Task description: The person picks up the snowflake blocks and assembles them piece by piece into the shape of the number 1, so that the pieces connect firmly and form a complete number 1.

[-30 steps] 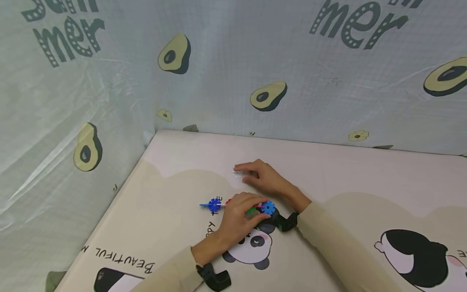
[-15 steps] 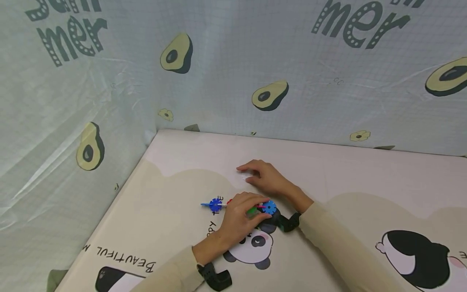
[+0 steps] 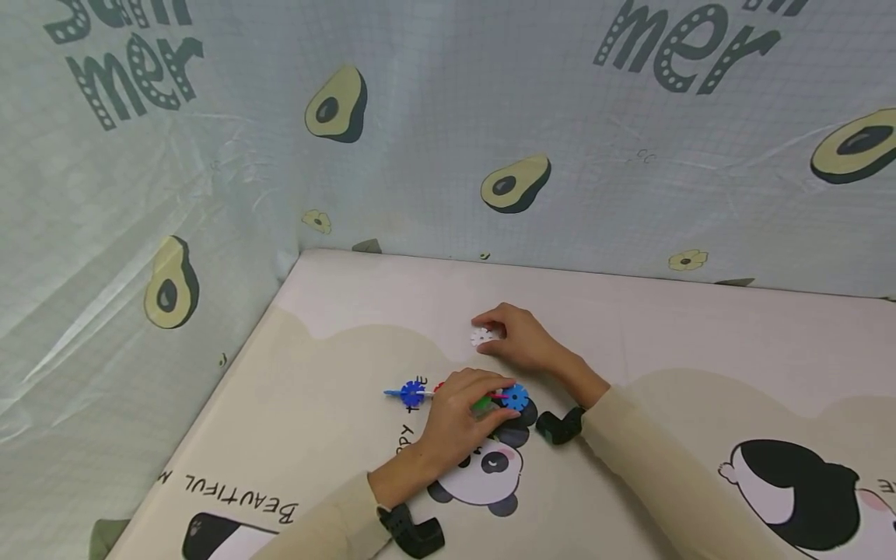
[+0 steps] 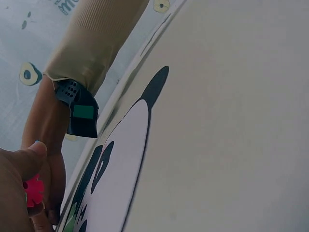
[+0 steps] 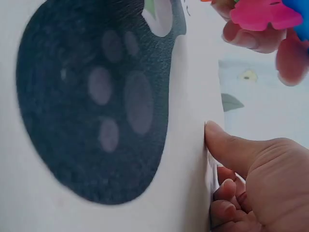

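My left hand point(image 3: 465, 408) holds a row of linked, notched plastic discs (snowflake building pieces) low over the tabletop. A dark blue disc point(image 3: 412, 393) and a lighter blue disc point(image 3: 516, 397) show at its two ends. Red, green and pink bits appear between the fingers, and the palm hides the middle. In the right wrist view a pink disc point(image 5: 263, 14) sits beside the left fingertips. Just beyond, my right hand point(image 3: 525, 338) pinches a loose white notched disc point(image 3: 481, 337) between thumb and fingers, apart from the row.
The tablecloth point(image 3: 336, 435) carries printed pandas and lettering, all flat. A hanging sheet with avocado prints point(image 3: 420, 155) borders the table at the back and left. Black wrist cameras point(image 3: 413, 537) are strapped to both wrists.
My right hand has drawn back slightly to the right, bringing the white disc with it; the disc shows more clearly now. The left hand and its row of discs stay put.
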A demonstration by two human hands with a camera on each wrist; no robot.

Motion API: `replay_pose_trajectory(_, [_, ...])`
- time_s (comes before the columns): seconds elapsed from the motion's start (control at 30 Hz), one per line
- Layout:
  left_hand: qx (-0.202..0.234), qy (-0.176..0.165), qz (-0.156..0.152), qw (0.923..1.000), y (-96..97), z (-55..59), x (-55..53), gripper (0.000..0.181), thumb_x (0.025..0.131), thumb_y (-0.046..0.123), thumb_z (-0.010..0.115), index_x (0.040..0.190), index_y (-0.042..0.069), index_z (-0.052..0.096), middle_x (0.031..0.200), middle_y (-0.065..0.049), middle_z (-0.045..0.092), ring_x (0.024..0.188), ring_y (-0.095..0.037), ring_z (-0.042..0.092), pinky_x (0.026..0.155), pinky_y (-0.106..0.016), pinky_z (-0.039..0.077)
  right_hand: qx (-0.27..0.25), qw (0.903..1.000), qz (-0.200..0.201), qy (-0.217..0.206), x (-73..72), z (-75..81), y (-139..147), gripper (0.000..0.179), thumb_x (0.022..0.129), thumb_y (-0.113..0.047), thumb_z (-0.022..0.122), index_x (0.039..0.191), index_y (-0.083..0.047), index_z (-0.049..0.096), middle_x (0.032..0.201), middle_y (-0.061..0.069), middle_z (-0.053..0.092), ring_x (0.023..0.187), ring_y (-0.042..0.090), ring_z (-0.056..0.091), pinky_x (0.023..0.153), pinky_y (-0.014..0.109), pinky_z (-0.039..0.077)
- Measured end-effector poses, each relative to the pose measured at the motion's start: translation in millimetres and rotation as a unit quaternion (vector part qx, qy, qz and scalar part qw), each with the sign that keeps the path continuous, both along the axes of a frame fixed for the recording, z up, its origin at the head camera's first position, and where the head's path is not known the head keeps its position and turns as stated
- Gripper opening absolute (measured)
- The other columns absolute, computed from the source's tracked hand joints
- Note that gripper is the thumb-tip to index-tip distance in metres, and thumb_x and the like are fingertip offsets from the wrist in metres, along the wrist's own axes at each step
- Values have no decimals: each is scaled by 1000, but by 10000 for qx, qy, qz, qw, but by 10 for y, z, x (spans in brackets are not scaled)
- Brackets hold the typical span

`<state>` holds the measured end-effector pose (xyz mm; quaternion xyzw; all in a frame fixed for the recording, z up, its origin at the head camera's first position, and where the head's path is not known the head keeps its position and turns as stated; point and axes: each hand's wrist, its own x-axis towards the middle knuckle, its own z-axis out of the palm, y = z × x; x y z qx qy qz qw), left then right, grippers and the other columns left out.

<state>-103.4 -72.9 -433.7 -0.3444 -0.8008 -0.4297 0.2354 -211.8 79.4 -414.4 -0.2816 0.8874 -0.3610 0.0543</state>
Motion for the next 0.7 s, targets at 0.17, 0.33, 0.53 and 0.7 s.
replay_pose_trajectory(0.17, [12, -7, -1, 10000, 11, 0, 3, 36, 74, 18, 83, 106, 7, 71, 103, 0, 69, 98, -12, 61, 81, -24, 45, 3, 9999, -115, 115, 39, 11, 54, 26, 85, -13, 73, 111, -11, 72, 88, 1, 60, 79, 17, 51, 71, 30, 45])
replay_pose_trajectory(0.33, [4, 14, 34, 10000, 15, 2, 1, 37, 74, 19, 84, 106, 7, 71, 102, 0, 69, 96, -12, 61, 80, -24, 44, -78, 9994, -310, 133, 92, 16, 147, 26, 89, -14, 69, 115, -15, 71, 88, -1, 65, 77, 15, 54, 70, 30, 46])
replay_pose_trajectory(0.53, [-3, -13, 58, 10000, 11, 6, -3, 38, 74, 19, 84, 106, 6, 71, 102, 1, 69, 96, -12, 61, 79, -24, 45, -334, 9982, -501, 1, 169, 24, 294, 28, 88, -16, 70, 116, -14, 70, 70, -6, 60, 62, 13, 49, 59, 29, 38])
replay_pose_trajectory(0.7, [7, -84, 41, 10000, 9, 8, -3, 38, 74, 19, 84, 107, 5, 71, 102, 1, 69, 97, -12, 61, 79, -24, 45, -497, 9967, -618, -155, 286, 51, 424, 31, 88, -18, 71, 118, -13, 69, 73, -7, 62, 65, 12, 51, 60, 29, 39])
